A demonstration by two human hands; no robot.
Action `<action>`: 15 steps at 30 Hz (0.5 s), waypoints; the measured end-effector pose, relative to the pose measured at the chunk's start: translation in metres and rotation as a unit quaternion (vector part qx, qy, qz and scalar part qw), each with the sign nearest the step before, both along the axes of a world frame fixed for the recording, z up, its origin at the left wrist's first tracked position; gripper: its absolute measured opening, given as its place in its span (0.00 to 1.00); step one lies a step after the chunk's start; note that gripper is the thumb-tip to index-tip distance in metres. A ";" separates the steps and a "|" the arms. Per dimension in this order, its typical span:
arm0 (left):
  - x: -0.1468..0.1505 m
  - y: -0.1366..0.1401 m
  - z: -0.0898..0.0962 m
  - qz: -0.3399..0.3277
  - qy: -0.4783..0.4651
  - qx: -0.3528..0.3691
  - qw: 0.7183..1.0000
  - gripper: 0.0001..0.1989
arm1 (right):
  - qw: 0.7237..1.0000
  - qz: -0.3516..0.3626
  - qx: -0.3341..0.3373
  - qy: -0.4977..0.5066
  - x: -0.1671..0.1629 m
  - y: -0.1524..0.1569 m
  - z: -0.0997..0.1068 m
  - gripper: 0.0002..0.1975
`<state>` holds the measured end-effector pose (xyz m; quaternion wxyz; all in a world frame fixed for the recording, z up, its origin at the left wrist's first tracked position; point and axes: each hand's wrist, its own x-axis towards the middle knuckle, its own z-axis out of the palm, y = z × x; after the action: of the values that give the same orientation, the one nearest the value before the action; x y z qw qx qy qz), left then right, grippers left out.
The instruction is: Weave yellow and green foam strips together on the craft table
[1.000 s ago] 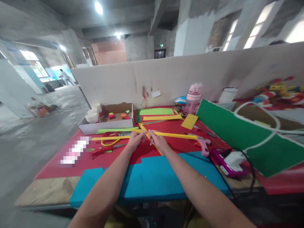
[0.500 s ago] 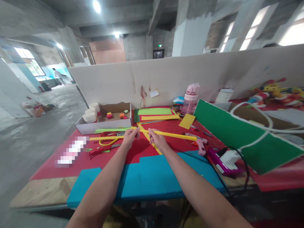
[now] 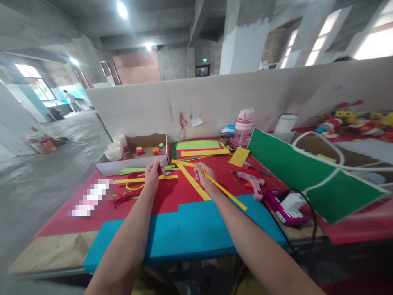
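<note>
right hand grips a yellow strip, slanting toward the near edge of the surface; left hand curled, grip undeterminable. step judged: strip handling; next move calls for steady pinching.

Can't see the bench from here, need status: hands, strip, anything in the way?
Right hand gripping a yellow strip. Left hand curled, contents unclear. Another strip between the hands; glue gun off right.
</note>
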<state>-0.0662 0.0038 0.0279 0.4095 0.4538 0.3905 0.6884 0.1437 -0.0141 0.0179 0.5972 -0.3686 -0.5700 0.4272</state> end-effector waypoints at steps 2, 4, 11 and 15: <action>0.000 -0.001 -0.001 -0.028 0.018 -0.003 0.999 0.15 | 1.000 0.006 0.001 0.001 0.003 0.001 0.001 0.23; 0.008 -0.005 -0.002 -0.089 0.052 -0.015 0.995 0.13 | 1.000 0.007 -0.003 0.001 0.003 0.000 0.002 0.23; 0.051 -0.025 -0.002 -0.227 0.167 -0.012 0.959 0.15 | 0.996 0.078 -0.032 -0.042 -0.013 -0.002 -0.009 0.24; 0.049 -0.023 -0.002 -0.169 0.193 0.005 0.966 0.19 | 0.993 0.098 -0.039 -0.052 -0.015 0.001 -0.015 0.24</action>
<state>-0.0177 -0.0191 0.0255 0.4343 0.6395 0.3767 0.5104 0.1286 -0.0130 0.0033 0.5073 -0.3558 -0.6165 0.4857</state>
